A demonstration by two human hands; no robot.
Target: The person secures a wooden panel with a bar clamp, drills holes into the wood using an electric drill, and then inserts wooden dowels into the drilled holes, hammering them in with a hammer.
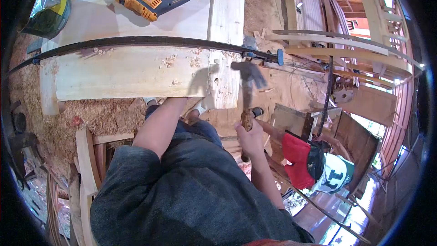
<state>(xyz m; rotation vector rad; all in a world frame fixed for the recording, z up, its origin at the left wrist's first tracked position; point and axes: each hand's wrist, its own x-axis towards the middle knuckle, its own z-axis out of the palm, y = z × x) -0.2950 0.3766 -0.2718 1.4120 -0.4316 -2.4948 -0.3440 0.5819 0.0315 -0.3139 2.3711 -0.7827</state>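
Note:
My right hand (251,137) is wrapped round the wooden handle of a claw hammer (248,74), whose dark head is raised near the right end of the workpiece. My left forearm reaches under the front edge of a pale wooden panel (132,75); the left hand itself is hidden beneath it. A long dark bar clamp (150,41) lies across the panel, its blue end past the right side. Wood shavings are scattered on the pale surface. Behind the clamp rests an orange and black drill (150,0) with a bit fitted.
A silver and yellow bag (51,11) sits at the panel's back left. Sawdust covers the floor (102,118). Wooden frame pieces (88,159) stand at the lower left. Another person in red (296,160) is close on the right, near boards and long timber strips (350,54).

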